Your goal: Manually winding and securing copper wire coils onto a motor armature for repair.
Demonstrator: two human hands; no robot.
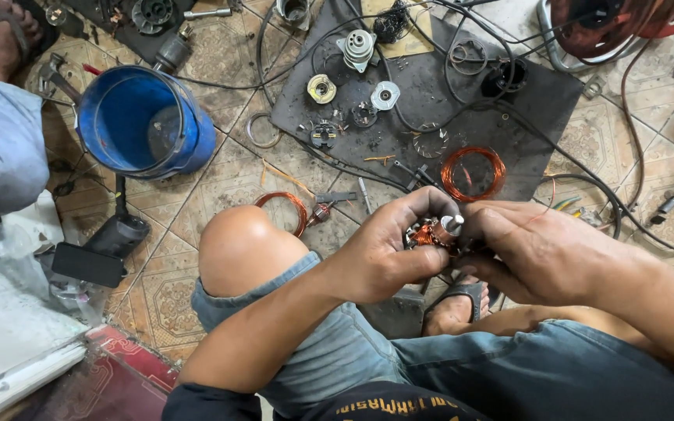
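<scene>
- Floor tiles (220, 183) across the middle of the frame carry the bulk of the work: a dark mat (431, 101) at upper centre is strewn with stripped motor parts, black cables and a loose copper wire coil (473, 173), so the dismantling looks largely done
- Blue bucket (143, 118) lies tipped on its side at upper left, well apart from the hands
- Left hand (384, 249), centre of frame, is curled tight around a small motor armature (434, 232), fingers wrapped over its copper windings
- Right hand (540, 249), just beside it at centre right, closes loosely, thumb and fingertips touching the armature's metal shaft end; a thin strand seems to run up from there, though it is too fine to be sure
- Armature sits between both hands above the knee (243, 249), copper on it, so in my judgement the winding work on it is mid-way, not finished
</scene>
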